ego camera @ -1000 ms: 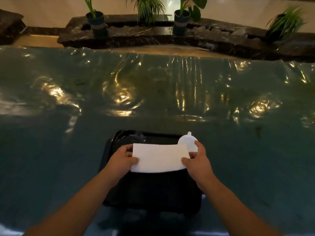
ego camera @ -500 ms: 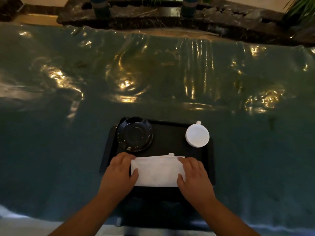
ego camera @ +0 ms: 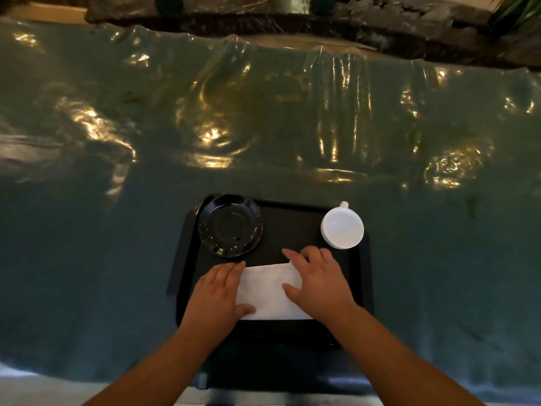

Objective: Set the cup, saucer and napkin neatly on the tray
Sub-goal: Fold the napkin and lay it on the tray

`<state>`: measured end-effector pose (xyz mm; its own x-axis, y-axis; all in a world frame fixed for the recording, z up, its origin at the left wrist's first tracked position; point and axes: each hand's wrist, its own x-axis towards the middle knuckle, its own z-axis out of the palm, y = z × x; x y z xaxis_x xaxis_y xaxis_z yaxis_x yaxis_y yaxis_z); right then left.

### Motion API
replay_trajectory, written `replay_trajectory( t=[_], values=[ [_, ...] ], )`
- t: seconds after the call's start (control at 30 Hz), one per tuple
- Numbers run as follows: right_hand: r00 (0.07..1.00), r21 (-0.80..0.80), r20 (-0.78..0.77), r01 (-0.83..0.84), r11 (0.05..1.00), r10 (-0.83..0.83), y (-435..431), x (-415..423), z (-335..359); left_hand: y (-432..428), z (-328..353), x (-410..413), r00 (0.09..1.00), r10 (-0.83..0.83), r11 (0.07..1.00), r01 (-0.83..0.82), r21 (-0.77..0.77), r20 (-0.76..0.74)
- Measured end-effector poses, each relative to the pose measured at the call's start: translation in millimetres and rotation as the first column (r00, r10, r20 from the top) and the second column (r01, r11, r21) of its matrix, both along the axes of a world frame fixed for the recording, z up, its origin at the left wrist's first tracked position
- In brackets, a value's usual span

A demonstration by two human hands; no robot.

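A black tray [ego camera: 292, 227] lies on the table near its front edge. A black saucer [ego camera: 230, 225] sits at the tray's far left corner. At the far right corner stands a white cup [ego camera: 342, 228], its handle pointing away from me. A folded white napkin [ego camera: 268, 291] lies flat on the tray's near middle. My left hand [ego camera: 218, 294] presses flat on the napkin's left end, thumb over its near edge. My right hand [ego camera: 317, 278] rests flat on the right end, fingers spread toward the far edge.
The table [ego camera: 263, 127] wears a shiny, wrinkled green plastic cover that reflects lights. Beyond its far edge runs a dark stone ledge [ego camera: 380, 33] with plant pots; green leaves [ego camera: 518, 7] show at the top right.
The napkin came down from being held above the tray onto its near part. My right hand has slid further over the napkin. The view tilted downward.
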<state>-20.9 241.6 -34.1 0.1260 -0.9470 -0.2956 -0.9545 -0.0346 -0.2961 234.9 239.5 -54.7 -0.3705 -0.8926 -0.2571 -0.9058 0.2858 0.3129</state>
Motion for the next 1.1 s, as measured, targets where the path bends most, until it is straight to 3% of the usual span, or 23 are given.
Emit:
replay_trajectory(
  t=[0.07,0.2,0.3,0.37,0.43,0.63,0.73,0.83,0.93,1.1],
  values=[
    [0.99,0.051,-0.038,-0.131,0.99,0.133,-12,2,2,-1,1,-1,1.0,-0.005,1.0,0.005,0.01,0.01],
    [0.964,0.109,-0.114,-0.228,0.968,0.24,-31,7,10,-2,3,-4,1.0,-0.002,1.0,0.002,0.023,0.023],
    [0.968,0.146,-0.015,-0.246,0.958,0.251,-36,6,19,1,5,-6,1.0,-0.003,1.0,0.003,0.018,0.029],
    [0.971,0.234,0.169,-0.204,0.951,0.167,-35,5,25,3,5,-6,1.0,-0.001,1.0,0.001,0.009,0.021],
    [0.949,0.394,0.315,-0.113,0.912,-0.018,-32,6,29,4,5,-5,1.0,0.004,1.0,-0.004,-0.01,0.008],
    [0.865,0.518,0.432,-0.006,0.855,-0.256,-17,-8,26,2,8,-6,1.0,0.002,1.0,-0.002,-0.011,-0.001],
    [0.882,0.487,0.377,0.072,0.871,-0.284,-10,-17,23,3,9,-5,1.0,-0.017,1.0,0.017,-0.01,-0.004],
    [0.867,0.4,0.31,0.254,0.881,-0.391,-7,-19,17,-1,12,-4,1.0,-0.017,1.0,0.017,-0.021,-0.022],
    [0.792,0.41,0.367,0.334,0.849,-0.489,-3,-15,18,-7,15,-5,0.997,0.015,0.995,-0.023,-0.097,-0.081],
    [0.728,0.362,0.508,0.304,0.881,-0.46,11,1,33,-15,20,-11,0.996,0.006,0.994,-0.015,-0.107,-0.084]
  ],
)
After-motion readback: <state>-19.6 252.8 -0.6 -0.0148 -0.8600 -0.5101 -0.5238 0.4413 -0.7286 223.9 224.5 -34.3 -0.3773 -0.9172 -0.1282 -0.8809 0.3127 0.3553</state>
